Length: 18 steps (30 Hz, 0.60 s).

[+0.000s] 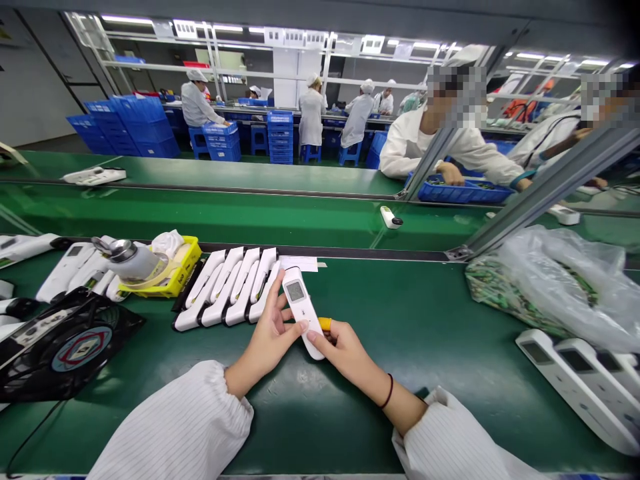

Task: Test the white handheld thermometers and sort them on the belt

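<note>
A white handheld device (305, 313) with a small grey display is held above the green table, its display end pointing up and away. My left hand (273, 333) grips it from the left, thumb on its front below the display. On the right, my right hand (344, 348) holds its lower end, thumb on the front; a yellow cover is on one finger. Just beyond my left hand lies a row of several similar white devices (227, 290) side by side. A white paper slip (300, 263) rests behind the held device.
Left: a black fan (83, 347), a yellow basket (187, 267), a metal bottle (133, 260) and more white devices. Right: a plastic bag of green boards (520, 287) and white devices (575, 387). Beyond the green belt (250, 217), a person reaches into a blue tray (463, 192).
</note>
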Available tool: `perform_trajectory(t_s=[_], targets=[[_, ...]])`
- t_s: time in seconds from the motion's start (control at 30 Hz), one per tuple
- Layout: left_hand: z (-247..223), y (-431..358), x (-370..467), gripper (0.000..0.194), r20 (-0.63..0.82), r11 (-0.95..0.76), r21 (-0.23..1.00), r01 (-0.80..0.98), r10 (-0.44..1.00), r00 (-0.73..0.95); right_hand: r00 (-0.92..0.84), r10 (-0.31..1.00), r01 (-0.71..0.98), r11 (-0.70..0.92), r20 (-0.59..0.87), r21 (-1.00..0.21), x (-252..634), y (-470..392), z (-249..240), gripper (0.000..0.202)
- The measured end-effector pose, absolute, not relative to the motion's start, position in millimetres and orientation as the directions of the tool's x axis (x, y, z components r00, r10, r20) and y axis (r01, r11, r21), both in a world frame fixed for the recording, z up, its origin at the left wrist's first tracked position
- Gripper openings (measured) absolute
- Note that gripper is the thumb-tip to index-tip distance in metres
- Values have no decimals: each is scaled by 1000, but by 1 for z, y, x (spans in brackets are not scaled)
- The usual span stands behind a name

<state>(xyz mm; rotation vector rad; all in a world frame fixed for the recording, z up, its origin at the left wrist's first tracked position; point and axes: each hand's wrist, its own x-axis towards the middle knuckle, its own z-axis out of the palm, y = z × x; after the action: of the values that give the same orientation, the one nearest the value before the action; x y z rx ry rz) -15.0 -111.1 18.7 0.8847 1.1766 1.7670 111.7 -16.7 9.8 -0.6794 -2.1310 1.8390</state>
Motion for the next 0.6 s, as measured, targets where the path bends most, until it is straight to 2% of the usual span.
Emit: perform_trajectory(t_s=[0.1, 0.23, 0.33, 0.43, 0.6], targets=[[10, -110, -13, 81, 78, -144, 982, -125, 903, -422, -805, 583, 211, 114, -106, -971, 102, -9, 7, 43], [3, -111, -8, 54, 107, -7, 980, 200, 863, -494, -701, 712, 414, 380, -24, -827, 79, 14, 6, 39], [4, -113, -6, 43, 181, -23, 954, 299, 840, -512, -666, 746, 491, 467, 29, -736, 57, 27, 9, 37], [7, -115, -5, 47, 237, -9, 910, 415, 832, -501, -701, 711, 502, 549, 58, -668, 38, 31, 13, 40], [1, -116, -5, 53, 176, 111, 885, 452, 819, -546, -859, 507, 354, 691, 74, -631, 22, 35, 15, 40]])
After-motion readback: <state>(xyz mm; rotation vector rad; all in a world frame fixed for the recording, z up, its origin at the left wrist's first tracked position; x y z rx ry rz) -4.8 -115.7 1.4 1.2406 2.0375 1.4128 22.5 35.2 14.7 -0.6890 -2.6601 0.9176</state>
